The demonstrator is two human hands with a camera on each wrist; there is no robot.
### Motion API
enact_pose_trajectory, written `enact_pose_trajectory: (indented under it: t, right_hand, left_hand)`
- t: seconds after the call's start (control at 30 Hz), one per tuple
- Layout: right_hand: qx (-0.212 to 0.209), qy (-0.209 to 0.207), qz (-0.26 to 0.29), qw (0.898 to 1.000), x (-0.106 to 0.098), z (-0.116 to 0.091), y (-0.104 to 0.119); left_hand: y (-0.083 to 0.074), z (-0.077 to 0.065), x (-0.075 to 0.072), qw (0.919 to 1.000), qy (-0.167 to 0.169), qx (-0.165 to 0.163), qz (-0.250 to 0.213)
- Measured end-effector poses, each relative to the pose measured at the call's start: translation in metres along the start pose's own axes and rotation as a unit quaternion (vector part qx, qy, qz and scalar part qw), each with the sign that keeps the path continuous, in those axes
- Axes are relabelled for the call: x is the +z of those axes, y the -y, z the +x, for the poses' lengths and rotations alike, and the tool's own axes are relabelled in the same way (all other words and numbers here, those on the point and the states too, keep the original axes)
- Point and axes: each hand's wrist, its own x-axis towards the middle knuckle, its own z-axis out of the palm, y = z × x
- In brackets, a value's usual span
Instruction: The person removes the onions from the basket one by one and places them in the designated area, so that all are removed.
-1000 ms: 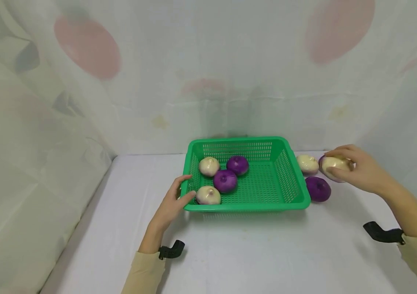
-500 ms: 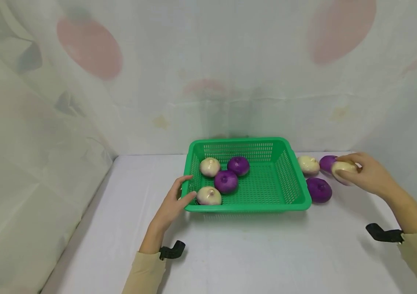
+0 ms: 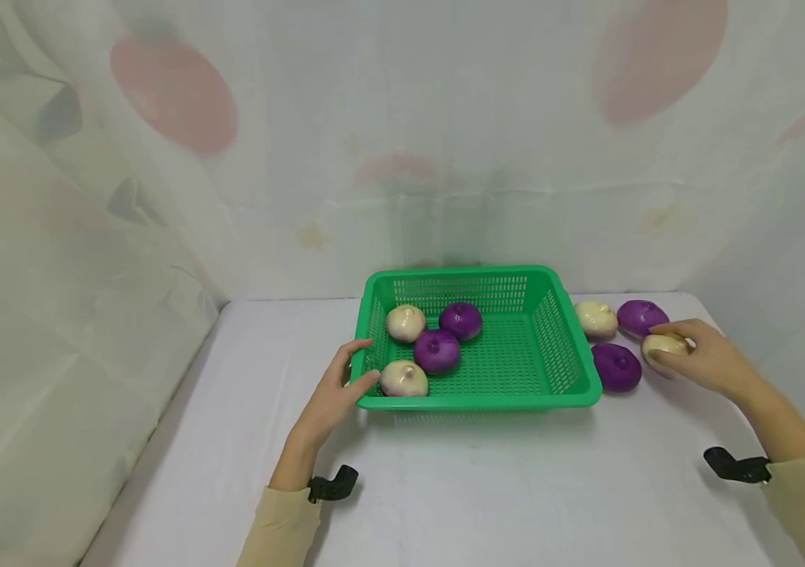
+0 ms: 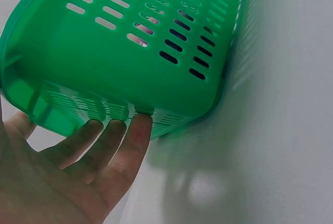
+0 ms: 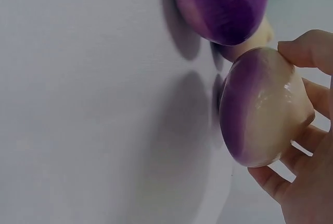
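Note:
A green plastic basket [image 3: 476,402] stands on the white table, with several turnips inside: two pale-side up, like the turnip [image 3: 404,379], and two purple-side up, like the turnip [image 3: 436,351]. My left hand [image 3: 328,398] holds its left end, thumb and a finger over the rim; the left wrist view shows other fingertips [image 4: 138,125] against the outer wall. To the basket's right, my right hand [image 3: 707,358] holds a turnip [image 5: 265,112], cream on one side and purple on the other, between thumb and fingers. A shadow lies beside it on the table.
Right of the basket lie a pale turnip [image 3: 595,320] at the back and two purple turnips, one behind [image 3: 642,316] and one in front [image 3: 616,367]. A white sheet with faded red prints [image 3: 395,165] hangs along the table's back edge.
My right hand has drawn its turnip rightward and then toward me, away from the back purple turnip, which now shows whole. The left hand and basket have stayed put.

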Motion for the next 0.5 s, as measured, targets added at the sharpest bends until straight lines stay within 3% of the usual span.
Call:
enact_pose_trajectory:
  t: [0.5]
  right_hand:
    - [-0.026, -0.013, -0.022, 0.999, 0.014, -0.005, -0.009]
  left_hand:
    - [0.001, 0.000, 0.000, 1.0000, 0.001, 0.002, -0.003]
